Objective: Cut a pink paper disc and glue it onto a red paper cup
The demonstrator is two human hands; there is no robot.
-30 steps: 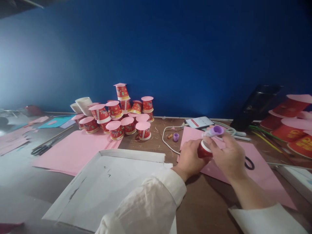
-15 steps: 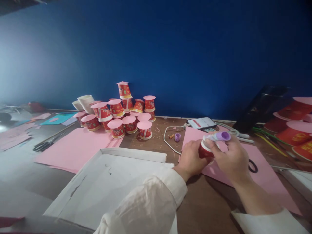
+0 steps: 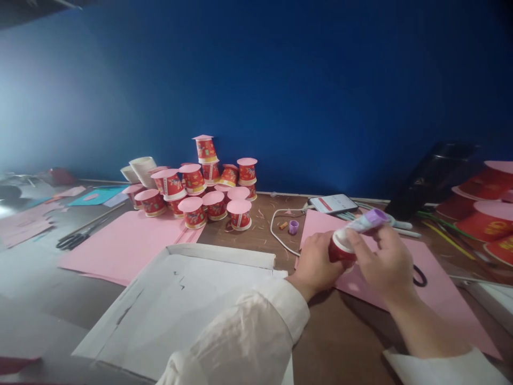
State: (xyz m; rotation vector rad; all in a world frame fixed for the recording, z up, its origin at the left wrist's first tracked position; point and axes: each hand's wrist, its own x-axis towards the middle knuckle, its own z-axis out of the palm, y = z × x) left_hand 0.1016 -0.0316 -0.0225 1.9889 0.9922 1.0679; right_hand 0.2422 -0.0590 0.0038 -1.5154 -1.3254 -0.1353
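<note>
My left hand (image 3: pixel 320 262) is wrapped round a small red paper cup (image 3: pixel 339 252), its white end facing up. In my right hand (image 3: pixel 387 262) is a purple and white glue stick (image 3: pixel 366 220), tilted, its lower end at the cup's white end. Both hands are above the front of a pink paper sheet (image 3: pixel 436 299). A small purple cap (image 3: pixel 294 227) stands on the brown table to the left of the sheet. Where the glue stick meets the cup is partly hidden by my right fingers.
Red cups topped with pink discs (image 3: pixel 194 182) stand in a stack at centre left. A white cardboard tray (image 3: pixel 160 315) lies in front. A phone (image 3: pixel 333 203) with a white cable is behind the hands. Scissors (image 3: pixel 76 239) lie at left, more red cups (image 3: pixel 489 219) at right.
My right hand has shifted slightly to the right, and the glue stick is tilted more upward at its purple end. My left hand still holds the cup in nearly the same place.
</note>
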